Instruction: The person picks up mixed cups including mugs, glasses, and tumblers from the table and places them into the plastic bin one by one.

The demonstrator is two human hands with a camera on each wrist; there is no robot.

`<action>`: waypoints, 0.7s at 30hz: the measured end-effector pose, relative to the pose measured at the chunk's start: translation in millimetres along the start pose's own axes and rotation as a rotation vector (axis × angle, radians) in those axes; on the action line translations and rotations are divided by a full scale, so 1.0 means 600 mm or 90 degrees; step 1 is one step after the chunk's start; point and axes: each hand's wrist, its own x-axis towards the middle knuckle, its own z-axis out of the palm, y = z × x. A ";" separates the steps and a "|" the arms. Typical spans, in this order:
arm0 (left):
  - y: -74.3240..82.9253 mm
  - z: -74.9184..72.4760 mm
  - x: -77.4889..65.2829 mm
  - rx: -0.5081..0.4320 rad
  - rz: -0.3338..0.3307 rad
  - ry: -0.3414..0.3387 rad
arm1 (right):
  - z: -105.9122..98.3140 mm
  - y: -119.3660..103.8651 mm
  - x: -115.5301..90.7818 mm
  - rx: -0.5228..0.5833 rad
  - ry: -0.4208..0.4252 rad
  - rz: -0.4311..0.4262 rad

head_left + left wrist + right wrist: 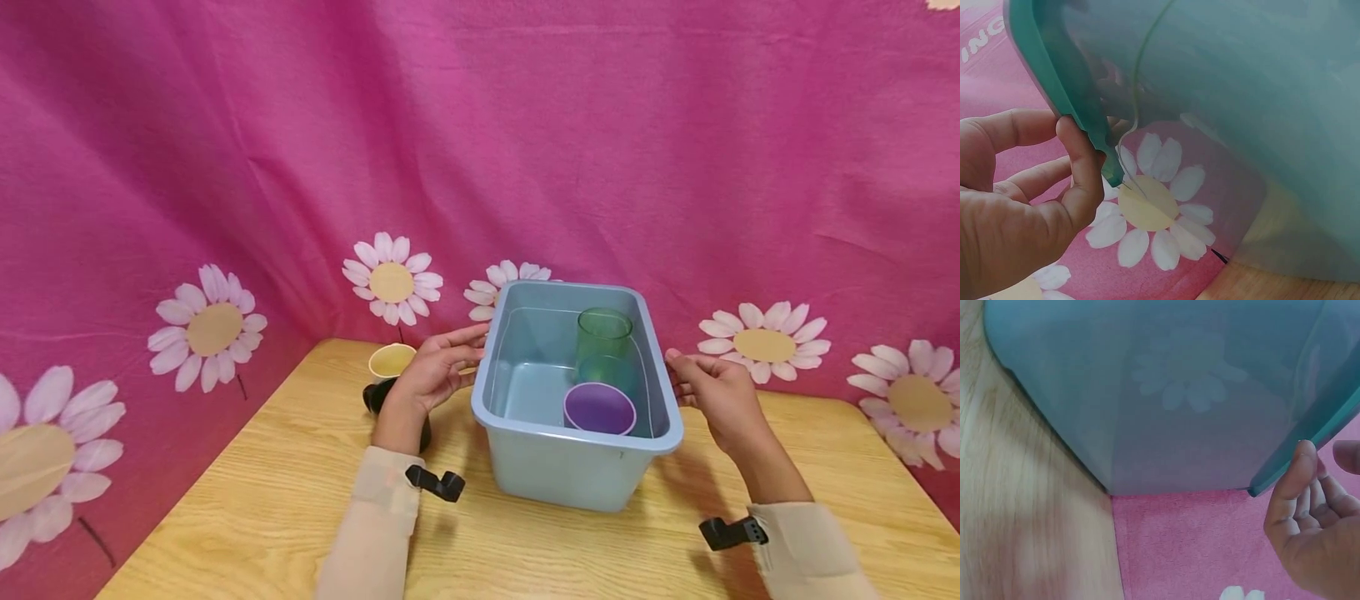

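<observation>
With curled fingers of the left grip (441, 371) and right grip (716, 398), clasped a blue tub (562, 473) by opposite side rims, over a wooden surface (487, 550). Contained, toward its right, a purple cup (600, 408) and a green cup (603, 337). Seemed engaged in steadying or shifting the tub; likely called next for level, even support. Could not confirm base contact; glimpsed only parts of a yellow cup (392, 361) and black object (381, 395) beyond the left grip.

My head picture is bright, with pale shine inside my blue tub (562, 467) and a soft shadow on the table (540, 550) at four o'clock. My two wrist pictures look dimmer, hazy and a bit blurry.
</observation>
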 end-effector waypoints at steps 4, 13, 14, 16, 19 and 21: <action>0.001 0.001 -0.002 0.004 -0.005 -0.001 | 0.000 -0.002 -0.004 -0.003 -0.020 0.027; 0.003 0.001 -0.004 0.006 -0.003 0.018 | 0.001 -0.010 -0.004 0.136 -0.106 0.114; 0.003 0.002 -0.004 0.005 -0.004 0.017 | 0.000 -0.011 -0.005 0.150 -0.115 0.119; 0.003 0.005 -0.003 0.002 -0.007 0.016 | -0.001 -0.012 -0.005 0.174 -0.129 0.126; 0.004 0.009 -0.002 0.011 -0.008 0.021 | -0.002 -0.013 -0.004 0.213 -0.142 0.138; 0.006 0.010 -0.002 0.021 -0.008 0.029 | -0.001 -0.013 -0.003 0.242 -0.149 0.151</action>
